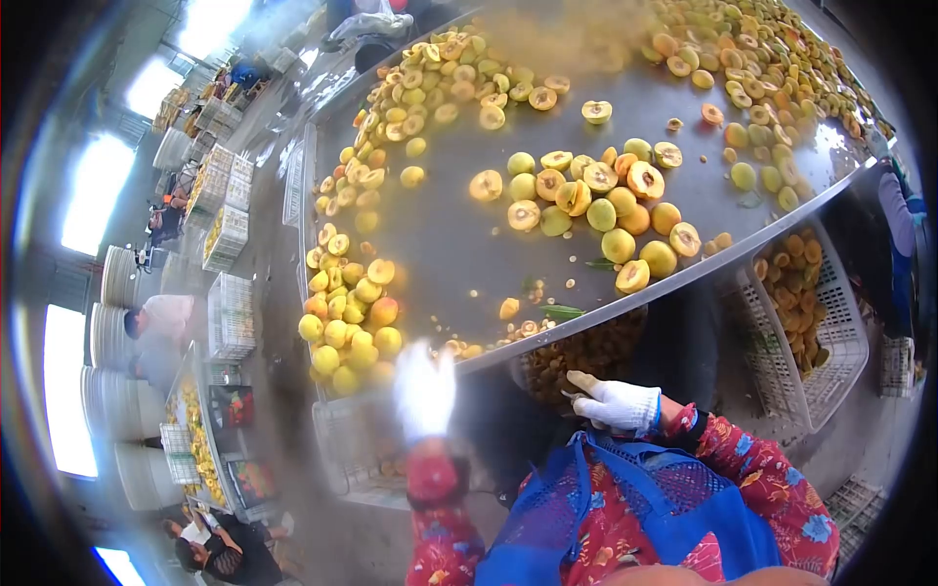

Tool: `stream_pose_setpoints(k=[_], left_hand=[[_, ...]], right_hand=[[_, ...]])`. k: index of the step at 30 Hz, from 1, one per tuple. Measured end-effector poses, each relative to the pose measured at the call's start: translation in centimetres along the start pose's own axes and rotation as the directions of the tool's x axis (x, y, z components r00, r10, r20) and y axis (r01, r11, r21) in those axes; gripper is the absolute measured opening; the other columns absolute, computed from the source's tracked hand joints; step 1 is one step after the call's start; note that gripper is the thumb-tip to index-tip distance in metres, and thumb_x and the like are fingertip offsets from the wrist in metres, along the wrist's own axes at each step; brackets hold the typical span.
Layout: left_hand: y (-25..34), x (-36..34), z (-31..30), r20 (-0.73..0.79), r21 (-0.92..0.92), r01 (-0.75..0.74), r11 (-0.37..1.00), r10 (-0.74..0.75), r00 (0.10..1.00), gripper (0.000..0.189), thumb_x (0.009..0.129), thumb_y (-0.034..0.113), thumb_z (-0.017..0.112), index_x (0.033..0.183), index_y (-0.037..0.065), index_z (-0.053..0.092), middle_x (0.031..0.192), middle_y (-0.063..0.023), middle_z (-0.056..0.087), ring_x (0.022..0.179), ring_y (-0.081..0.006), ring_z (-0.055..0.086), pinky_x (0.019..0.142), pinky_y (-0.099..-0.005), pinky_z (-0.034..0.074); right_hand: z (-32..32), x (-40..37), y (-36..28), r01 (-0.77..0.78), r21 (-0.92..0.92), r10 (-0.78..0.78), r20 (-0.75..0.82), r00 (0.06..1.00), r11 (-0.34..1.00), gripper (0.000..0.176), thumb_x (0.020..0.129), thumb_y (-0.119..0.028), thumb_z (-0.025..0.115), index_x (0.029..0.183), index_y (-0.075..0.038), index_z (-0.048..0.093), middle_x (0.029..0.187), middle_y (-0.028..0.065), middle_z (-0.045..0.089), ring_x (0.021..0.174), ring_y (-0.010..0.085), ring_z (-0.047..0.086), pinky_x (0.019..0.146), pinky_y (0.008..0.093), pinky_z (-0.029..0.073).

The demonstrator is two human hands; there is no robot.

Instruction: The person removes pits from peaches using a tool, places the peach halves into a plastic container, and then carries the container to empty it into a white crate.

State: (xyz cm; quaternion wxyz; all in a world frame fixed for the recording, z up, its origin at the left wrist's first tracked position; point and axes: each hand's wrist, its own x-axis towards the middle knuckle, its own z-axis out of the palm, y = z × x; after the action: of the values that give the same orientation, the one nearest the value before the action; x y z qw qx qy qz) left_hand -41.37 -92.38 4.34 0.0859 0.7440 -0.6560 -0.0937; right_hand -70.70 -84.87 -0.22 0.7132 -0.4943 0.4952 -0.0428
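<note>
My left hand [424,391], in a white glove, is over the near edge of the metal table [430,234], beside a heap of yellow fruit [352,332]. Glare and blur hide its fingers. My right hand [616,402], gloved in white with a stained thumb and finger, is closed just below the table edge, around a small thin thing too small to name. Under it is a container of fruit pits [586,356]. Whole and halved fruit [598,195] lie in a group at the middle of the table, many cut faces showing stones.
More halved fruit [752,59] covers the far right of the table. A white crate [782,337] of fruit stands on the floor at right, another crate [362,449] below the table at left. A co-worker's sleeve [894,210] is at far right; people and stacked crates [230,313] are at left.
</note>
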Motion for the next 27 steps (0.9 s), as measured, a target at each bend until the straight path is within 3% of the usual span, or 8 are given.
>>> stream_pose_setpoints(k=[4,7,9,14,16,19,22,27], left_hand=[[8.8,11.7,4.2,0.149,-0.126,-0.105,0.986,0.123,0.981,0.050,0.102,0.047,0.047,0.128,0.007,0.062,0.129,-0.0219,0.064,0.120,-0.0404,0.060,0.103,-0.0476,0.046],[13.2,19.0,9.7,0.234,-0.119,0.000,0.993,0.028,0.972,0.069,0.094,0.059,0.055,0.133,0.002,0.059,0.133,-0.0283,0.060,0.126,-0.0419,0.057,0.106,-0.0497,0.045],[13.2,20.7,13.5,0.297,-0.298,-0.011,0.954,0.104,0.949,0.061,0.091,0.046,0.064,0.129,-0.001,0.058,0.123,-0.0252,0.064,0.100,-0.0322,0.069,0.086,-0.0425,0.056],[11.8,15.7,11.9,0.433,-0.824,0.310,0.474,0.173,0.885,0.044,0.091,0.029,0.067,0.123,0.001,0.058,0.103,-0.0149,0.066,0.065,-0.0171,0.063,0.057,-0.0312,0.054],[10.2,12.1,10.0,0.545,-0.837,0.506,0.209,0.228,0.807,0.042,0.092,0.030,0.065,0.121,0.000,0.058,0.099,-0.0122,0.066,0.066,-0.0163,0.061,0.057,-0.0307,0.052],[8.7,6.8,8.2,0.534,-0.833,0.551,0.051,0.339,0.775,0.041,0.101,0.038,0.057,0.119,0.001,0.058,0.100,-0.0118,0.066,0.075,-0.0171,0.064,0.063,-0.0305,0.055],[10.0,2.3,7.4,0.602,-0.745,0.645,-0.172,0.245,0.760,0.041,0.104,0.048,0.050,0.119,0.010,0.055,0.085,-0.0072,0.063,0.054,-0.0119,0.052,0.044,-0.0203,0.038],[10.7,-1.3,7.7,0.524,-0.803,0.572,-0.168,0.260,0.811,0.048,0.107,0.052,0.042,0.116,0.007,0.055,0.097,-0.0134,0.067,0.085,-0.0205,0.066,0.078,-0.0318,0.056]], right_hand=[[0.6,2.2,2.2,0.166,-0.229,-0.218,-0.222,0.950,0.959,0.049,0.102,-0.038,0.050,0.130,0.002,0.056,0.081,0.0199,0.068,0.073,0.0292,0.070,0.065,0.0411,0.053],[-0.4,-0.1,-0.4,0.041,-0.194,-0.079,-0.196,0.977,0.980,0.045,0.101,-0.038,0.051,0.111,0.004,0.062,0.083,0.0245,0.068,0.079,0.0352,0.071,0.070,0.0439,0.054],[-0.9,-0.9,-0.5,0.019,-0.156,-0.056,-0.240,0.969,0.988,0.039,0.102,-0.035,0.052,0.108,0.002,0.063,0.081,0.0193,0.069,0.075,0.0314,0.070,0.070,0.0418,0.054],[-1.7,-1.8,0.0,0.270,-0.230,-0.353,-0.545,0.760,0.935,0.027,0.101,-0.026,0.055,0.106,-0.001,0.060,0.077,0.0211,0.067,0.074,0.0387,0.069,0.069,0.0446,0.054],[-2.2,-1.6,-1.7,0.318,-0.242,-0.399,-0.582,0.709,0.917,0.032,0.101,-0.029,0.055,0.112,0.002,0.059,0.084,0.0289,0.068,0.079,0.0477,0.068,0.070,0.0518,0.054],[-2.2,-1.0,-4.4,0.263,-0.360,-0.437,-0.588,0.681,0.895,0.032,0.101,-0.029,0.056,0.110,0.001,0.061,0.074,0.0248,0.067,0.067,0.0447,0.066,0.061,0.0508,0.053],[-1.4,-0.1,-5.2,0.221,-0.490,-0.492,-0.539,0.683,0.843,0.032,0.101,-0.029,0.056,0.107,0.002,0.061,0.070,0.0224,0.066,0.063,0.0421,0.066,0.056,0.0488,0.052],[0.1,0.2,-4.5,0.231,-0.552,-0.542,-0.505,0.672,0.801,0.029,0.102,-0.025,0.055,0.098,0.004,0.061,0.072,0.0241,0.065,0.057,0.0407,0.063,0.052,0.0488,0.050]])
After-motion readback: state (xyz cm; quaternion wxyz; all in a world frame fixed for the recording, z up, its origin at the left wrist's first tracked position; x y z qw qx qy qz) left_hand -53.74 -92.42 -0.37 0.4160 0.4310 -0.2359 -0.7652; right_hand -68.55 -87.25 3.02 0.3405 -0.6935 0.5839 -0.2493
